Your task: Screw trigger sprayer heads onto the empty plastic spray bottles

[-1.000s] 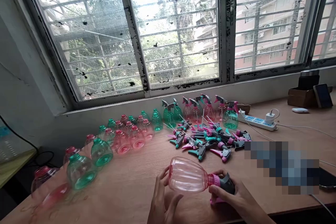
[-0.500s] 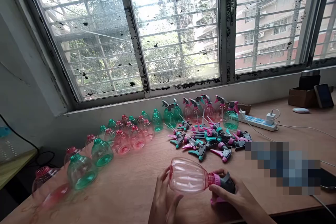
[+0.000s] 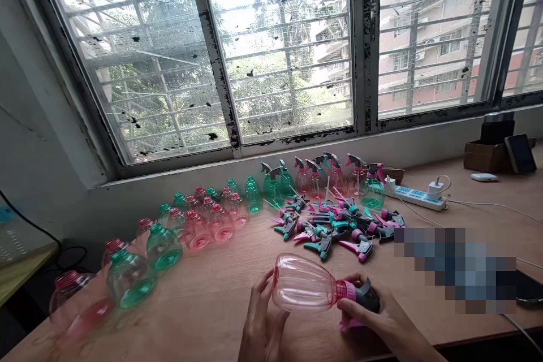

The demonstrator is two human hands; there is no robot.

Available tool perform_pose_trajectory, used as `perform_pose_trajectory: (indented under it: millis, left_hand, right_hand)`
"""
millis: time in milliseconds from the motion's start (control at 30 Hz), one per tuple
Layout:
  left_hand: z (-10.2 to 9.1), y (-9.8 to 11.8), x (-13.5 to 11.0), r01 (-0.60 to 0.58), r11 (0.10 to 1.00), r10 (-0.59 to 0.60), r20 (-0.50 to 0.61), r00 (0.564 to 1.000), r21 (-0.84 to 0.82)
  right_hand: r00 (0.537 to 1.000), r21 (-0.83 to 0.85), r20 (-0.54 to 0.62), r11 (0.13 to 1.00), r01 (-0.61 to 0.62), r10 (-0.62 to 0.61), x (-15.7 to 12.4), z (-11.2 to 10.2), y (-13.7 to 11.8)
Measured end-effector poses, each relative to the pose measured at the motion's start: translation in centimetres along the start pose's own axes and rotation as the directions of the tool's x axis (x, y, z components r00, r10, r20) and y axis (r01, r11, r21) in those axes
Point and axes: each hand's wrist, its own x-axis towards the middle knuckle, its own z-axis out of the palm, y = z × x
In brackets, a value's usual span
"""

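A clear pink spray bottle [image 3: 303, 284] lies sideways in the air above the near part of the table, its base to the left. My left hand [image 3: 263, 312] cups the base, fingers behind it and thumb below. At the neck, my right hand [image 3: 373, 308] has thumb and fingers closed round the pink collar of the grey trigger spray head [image 3: 367, 296]. The pink trigger hangs beneath, partly covered by that hand. Just beyond the bottle lies a heap of loose spray heads [image 3: 324, 240] in grey, pink and teal, some with white tubes.
Open pink and green bottles, such as a green one [image 3: 164, 249], line the left side. Bottles with spray heads, including a green one [image 3: 373, 189], stand below the window. Rightward are a power strip [image 3: 418, 197], cables, a brown box [image 3: 483, 155] and a pixelated patch.
Both hands keep their hold on the bottle, which has tilted very slightly. The whole view has shifted a little.
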Motion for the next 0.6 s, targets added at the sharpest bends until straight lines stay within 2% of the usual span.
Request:
perform_pose_trajectory:
  millis: [133,300,467,600]
  left_hand:
    - [-0.09,0.38,-0.12,0.044,0.999,-0.043,0.04,0.998,-0.011]
    - [-0.27,0.68,0.16,0.121,0.98,-0.114,0.055,0.992,-0.157]
    - [-0.14,0.4,0.19,0.066,0.99,-0.062,0.034,0.998,-0.127]
    - [0.09,0.33,-0.26,0.094,0.985,-0.088,0.047,0.995,-0.147]
  right_hand:
    - [1.0,-0.054,0.004,0.998,0.021,-0.02,0.03,-0.09,-0.07]
    - [1.0,-0.128,0.005,0.992,0.015,-0.015,0.09,-0.16,-0.02]
    - [1.0,-0.051,0.0,0.999,0.0,0.0,-0.08,0.06,-0.28]
    - [0.999,-0.063,0.04,0.998,0.003,0.0,-0.06,0.08,-0.59]
